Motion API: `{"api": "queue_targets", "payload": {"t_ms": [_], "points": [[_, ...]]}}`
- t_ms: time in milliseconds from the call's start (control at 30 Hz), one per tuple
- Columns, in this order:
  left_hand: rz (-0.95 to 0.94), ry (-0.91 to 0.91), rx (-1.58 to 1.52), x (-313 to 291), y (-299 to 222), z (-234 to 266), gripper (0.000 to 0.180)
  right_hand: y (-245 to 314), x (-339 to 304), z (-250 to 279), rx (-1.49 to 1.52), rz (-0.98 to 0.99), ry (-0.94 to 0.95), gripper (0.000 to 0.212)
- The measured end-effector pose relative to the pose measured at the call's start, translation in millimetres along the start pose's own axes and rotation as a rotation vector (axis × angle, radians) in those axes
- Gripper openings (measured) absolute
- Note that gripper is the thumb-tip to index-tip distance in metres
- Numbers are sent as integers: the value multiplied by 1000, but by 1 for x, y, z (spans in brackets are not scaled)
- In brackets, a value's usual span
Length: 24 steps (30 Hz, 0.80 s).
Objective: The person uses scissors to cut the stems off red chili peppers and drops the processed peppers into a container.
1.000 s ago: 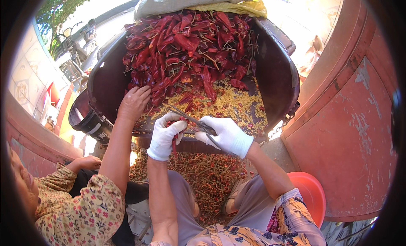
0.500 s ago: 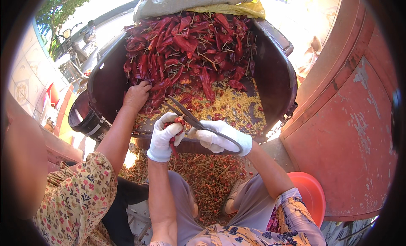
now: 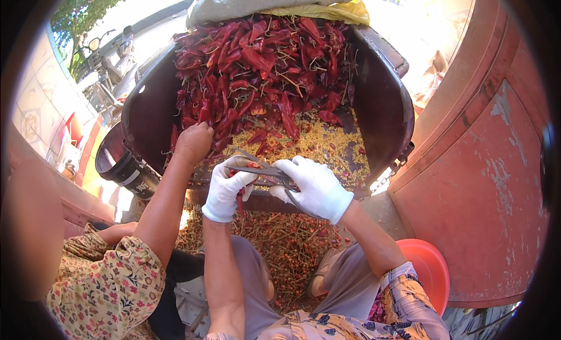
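Observation:
My left hand (image 3: 224, 192), in a white glove, is closed around a red dried chili pepper (image 3: 241, 202) whose tip hangs below the fingers. My right hand (image 3: 315, 188), gloved too, grips a pair of dark scissors (image 3: 273, 171). The blades point left and lie across the top of the pepper at my left fingers. Just beyond both hands is a dark metal cart bed (image 3: 383, 112), heaped at the back with red dried chili peppers (image 3: 257, 65). Yellow seeds (image 3: 327, 144) cover its floor nearer to me.
A co-worker's bare hand (image 3: 196, 142) reaches into the peppers at the left. Cut stems (image 3: 292, 240) litter the ground between my feet. A black bucket (image 3: 131, 170) stands left of the cart, a red basin (image 3: 423, 270) at my right, beside a worn red metal panel (image 3: 467, 205).
The scissors have swung from pointing up and away to lying nearly level across the pepper. My right hand has turned with them. The co-worker's hand has come slightly nearer.

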<state>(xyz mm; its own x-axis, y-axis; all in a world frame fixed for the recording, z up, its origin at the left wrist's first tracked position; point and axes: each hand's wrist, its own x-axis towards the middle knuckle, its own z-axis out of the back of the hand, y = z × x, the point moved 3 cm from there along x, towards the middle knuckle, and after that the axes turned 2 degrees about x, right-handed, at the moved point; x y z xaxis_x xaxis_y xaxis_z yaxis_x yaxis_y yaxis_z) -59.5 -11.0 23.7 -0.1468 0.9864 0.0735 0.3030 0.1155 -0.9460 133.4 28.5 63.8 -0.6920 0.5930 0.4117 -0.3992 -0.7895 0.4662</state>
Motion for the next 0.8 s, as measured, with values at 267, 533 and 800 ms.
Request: {"api": "queue_targets", "payload": {"t_ms": [267, 533, 800], "points": [[-31, 58, -100, -1, 2, 3, 15, 1, 2, -5, 190, -26, 75, 34], [15, 106, -227, -4, 6, 11, 16, 3, 2, 2, 221, 24, 130, 34], [71, 406, -175, -15, -1, 23, 20, 9, -1, 11, 335, 129, 323, 41]]}}
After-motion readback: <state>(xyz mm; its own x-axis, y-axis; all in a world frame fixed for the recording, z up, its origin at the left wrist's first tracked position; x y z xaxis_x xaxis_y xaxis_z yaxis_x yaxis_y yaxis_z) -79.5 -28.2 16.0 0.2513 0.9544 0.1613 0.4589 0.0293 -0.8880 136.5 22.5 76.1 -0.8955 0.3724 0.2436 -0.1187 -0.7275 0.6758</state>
